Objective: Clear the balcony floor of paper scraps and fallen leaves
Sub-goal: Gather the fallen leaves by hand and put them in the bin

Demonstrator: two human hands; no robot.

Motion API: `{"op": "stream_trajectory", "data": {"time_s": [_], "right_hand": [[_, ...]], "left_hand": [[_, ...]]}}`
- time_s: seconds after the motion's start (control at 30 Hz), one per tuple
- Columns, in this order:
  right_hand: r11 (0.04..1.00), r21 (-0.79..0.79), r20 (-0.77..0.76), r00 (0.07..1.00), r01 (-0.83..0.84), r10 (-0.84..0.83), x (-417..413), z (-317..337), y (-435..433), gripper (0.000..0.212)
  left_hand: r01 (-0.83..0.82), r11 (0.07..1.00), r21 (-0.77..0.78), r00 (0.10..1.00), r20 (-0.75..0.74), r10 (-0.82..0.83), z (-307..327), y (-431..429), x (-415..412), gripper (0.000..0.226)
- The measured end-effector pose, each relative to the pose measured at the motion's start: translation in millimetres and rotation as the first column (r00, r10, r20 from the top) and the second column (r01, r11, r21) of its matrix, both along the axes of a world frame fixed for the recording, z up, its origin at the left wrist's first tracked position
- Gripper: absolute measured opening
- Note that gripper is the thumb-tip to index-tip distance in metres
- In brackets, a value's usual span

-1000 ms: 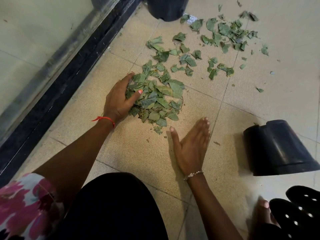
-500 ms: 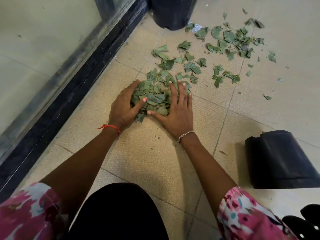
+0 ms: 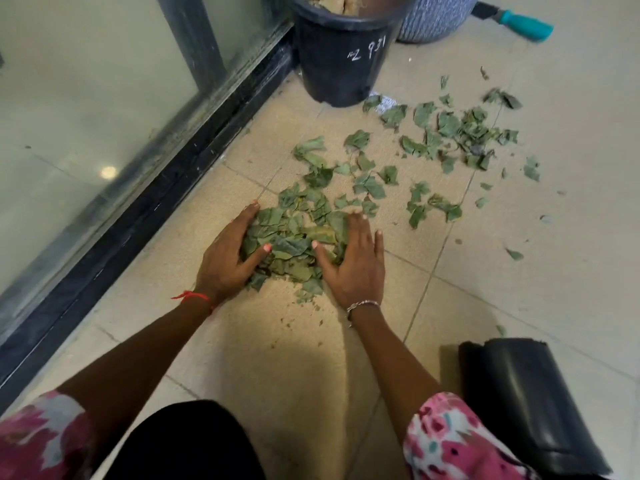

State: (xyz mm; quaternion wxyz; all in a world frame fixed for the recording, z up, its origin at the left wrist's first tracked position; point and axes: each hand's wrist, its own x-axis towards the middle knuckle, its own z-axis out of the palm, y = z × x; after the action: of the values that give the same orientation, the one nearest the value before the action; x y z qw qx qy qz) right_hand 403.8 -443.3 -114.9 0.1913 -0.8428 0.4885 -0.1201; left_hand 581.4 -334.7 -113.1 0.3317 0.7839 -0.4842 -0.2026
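Note:
A heap of green leaf pieces (image 3: 294, 237) lies on the beige tiled floor (image 3: 311, 358) between my two hands. My left hand (image 3: 227, 259) presses against the heap's left side, fingers partly tucked into the leaves and thumb laid on them. On the right side, my right hand (image 3: 355, 268) rests flat with fingers straight over the leaves. More leaf pieces (image 3: 460, 136) are scattered farther back and to the right. A small paper scrap (image 3: 385, 102) lies near the upright black pot (image 3: 341, 57).
A glass door with a dark floor track (image 3: 166, 188) runs along the left. A black pot lying on its side (image 3: 530, 403) is at the lower right. A blue-white patterned pot (image 3: 436, 19) and a teal-handled tool (image 3: 524, 25) sit at the back.
My right hand came from the bare floor onto the right side of the heap. Both hands have squeezed the leaves into a tighter pile. The camera tilted up, showing the pots.

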Motion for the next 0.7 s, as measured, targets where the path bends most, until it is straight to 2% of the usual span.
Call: {"op": "stream_trajectory", "data": {"time_s": [0.17, 0.27, 0.33, 0.47, 0.6, 0.7], "right_hand": [[0.998, 0.036, -0.039, 0.998, -0.046, 0.048, -0.6, 6.6, 0.0, 0.087], [0.993, 0.078, -0.077, 0.992, -0.093, 0.099, -1.7, 8.8, -2.0, 0.09], [0.995, 0.056, -0.078, 0.993, -0.081, 0.085, -2.3, 8.6, -1.7, 0.088], [1.0, -0.029, -0.004, 1.0, -0.01, 0.01, -2.6, 7.4, -3.3, 0.079], [1.0, -0.018, 0.053, 0.999, 0.001, 0.0, -3.7, 8.3, -6.8, 0.075], [1.0, -0.004, 0.066, 0.998, 0.003, -0.002, -5.1, 6.4, -6.9, 0.074]], "left_hand": [[-0.007, 0.997, 0.075, 0.994, -0.112, 0.016, 8.0, -1.2, 0.5, 0.079], [-0.068, 0.996, 0.059, 0.98, -0.181, 0.077, 14.2, -8.1, -3.5, 0.058], [-0.143, 0.988, 0.056, 0.974, -0.171, 0.15, 14.0, -13.5, -8.8, 0.047], [-0.267, 0.958, 0.1, 0.958, -0.082, 0.276, 18.5, -24.7, -22.2, 0.042], [-0.328, 0.942, 0.073, 0.932, -0.137, 0.335, 23.5, -36.9, -30.1, 0.042], [-0.448, 0.894, 0.004, 0.877, -0.194, 0.44, 27.3, -44.6, -30.3, 0.037]]}}
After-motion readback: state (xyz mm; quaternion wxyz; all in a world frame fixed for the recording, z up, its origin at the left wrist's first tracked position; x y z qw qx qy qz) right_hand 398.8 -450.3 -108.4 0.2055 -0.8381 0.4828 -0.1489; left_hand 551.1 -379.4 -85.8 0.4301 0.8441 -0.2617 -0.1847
